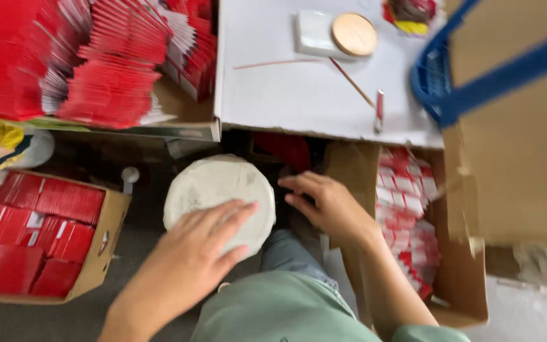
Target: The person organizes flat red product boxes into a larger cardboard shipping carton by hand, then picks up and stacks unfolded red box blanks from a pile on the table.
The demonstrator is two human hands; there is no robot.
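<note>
Round pale disc (218,190) lies under my flat, open left hand (191,259); my right hand (327,206), loosely open, holds nothing beside a cardboard box (460,285) of what look like red packets (409,215).

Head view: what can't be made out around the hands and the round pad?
- Right hand: fingertips reach into a dark gap under the white board; what they touch is hidden.
- Round white pad: lower edge covered by the left hand; motion blur hides its material.
- Red packets in the box: print blurred.
- Blue basket: cut off by the cardboard.
</note>
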